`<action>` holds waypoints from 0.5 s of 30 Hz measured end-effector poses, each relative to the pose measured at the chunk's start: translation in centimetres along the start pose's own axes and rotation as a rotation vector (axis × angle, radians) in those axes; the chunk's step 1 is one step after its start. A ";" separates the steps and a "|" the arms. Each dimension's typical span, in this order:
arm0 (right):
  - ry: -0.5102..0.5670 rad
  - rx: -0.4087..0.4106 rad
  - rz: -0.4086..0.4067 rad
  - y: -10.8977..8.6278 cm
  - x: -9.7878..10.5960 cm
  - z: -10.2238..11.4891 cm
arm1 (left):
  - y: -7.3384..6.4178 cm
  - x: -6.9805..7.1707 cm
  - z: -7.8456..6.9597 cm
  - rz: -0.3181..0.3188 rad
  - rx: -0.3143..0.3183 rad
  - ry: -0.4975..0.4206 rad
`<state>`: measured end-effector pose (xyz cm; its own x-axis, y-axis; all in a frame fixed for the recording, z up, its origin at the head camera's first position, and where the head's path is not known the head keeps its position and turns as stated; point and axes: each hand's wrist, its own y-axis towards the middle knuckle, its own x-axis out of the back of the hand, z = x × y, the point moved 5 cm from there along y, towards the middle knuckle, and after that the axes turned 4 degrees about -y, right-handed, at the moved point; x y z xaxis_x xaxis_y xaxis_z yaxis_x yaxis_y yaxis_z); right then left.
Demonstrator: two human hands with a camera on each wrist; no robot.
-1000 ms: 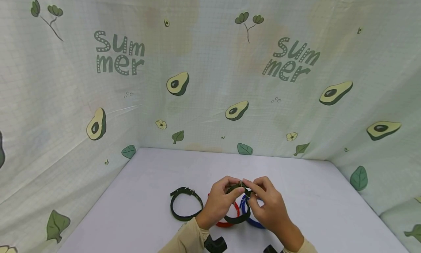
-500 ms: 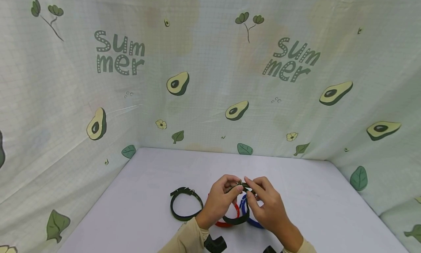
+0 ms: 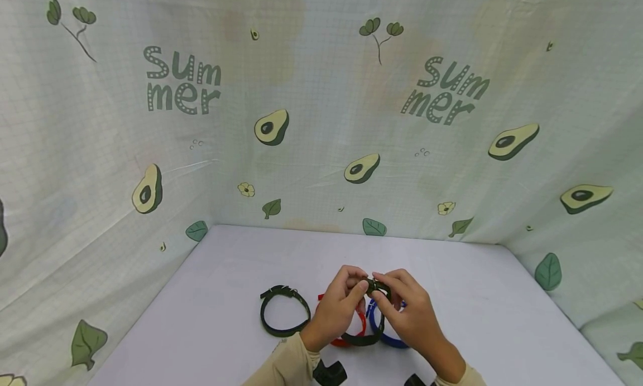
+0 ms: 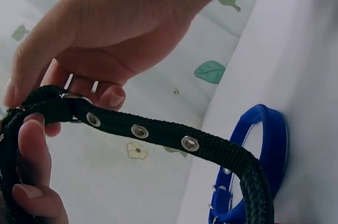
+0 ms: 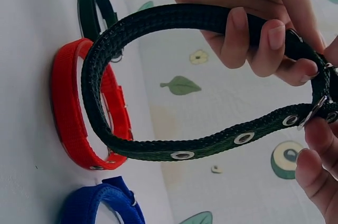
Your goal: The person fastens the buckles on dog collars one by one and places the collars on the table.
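Observation:
A dark green webbing collar [image 3: 369, 339] with metal eyelets [image 4: 139, 131] hangs as a loop between both hands. My left hand [image 3: 337, 305] pinches its upper part, near the metal buckle. My right hand [image 3: 412, 310] grips the collar just right of there, fingertips close to the left ones. A strap with eyelets runs through a metal ring [image 5: 312, 113] beside the right fingertips [image 5: 309, 174]. In the left wrist view, the right hand [image 4: 111, 28] is at the top and left fingertips [image 4: 34, 145] are at lower left. Fingers partly hide the buckle.
Another dark green collar [image 3: 286, 333] lies on the white table [image 3: 221, 319] to the left. A red collar [image 3: 342, 343] and a blue collar [image 3: 397, 343] stand behind and below the hands. Patterned cloth [image 3: 311, 96] surrounds the table at the back and sides.
The right fingers have shifted at the buckle, and a small curve of strap now shows between the hands. The collar's hanging loop has moved slightly right and down. The other collars stay put.

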<state>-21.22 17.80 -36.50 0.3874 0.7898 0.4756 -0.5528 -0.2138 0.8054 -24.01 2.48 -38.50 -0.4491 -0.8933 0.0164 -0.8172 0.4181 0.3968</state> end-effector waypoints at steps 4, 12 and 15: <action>0.022 -0.026 0.023 0.0 0.1 0.0 | 0.0 -0.2 0.0 0.030 -0.022 0.037; 0.038 -0.082 0.024 0.1 0.4 0.0 | -0.2 -0.2 0.1 0.016 -0.038 0.010; 0.045 -0.120 0.022 0.1 0.4 -0.1 | -0.2 -0.2 0.2 0.007 -0.033 -0.031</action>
<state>-21.19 18.19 -36.24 0.3418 0.8114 0.4741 -0.6460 -0.1635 0.7456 -23.84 2.64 -38.75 -0.4663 -0.8846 -0.0083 -0.8015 0.4185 0.4272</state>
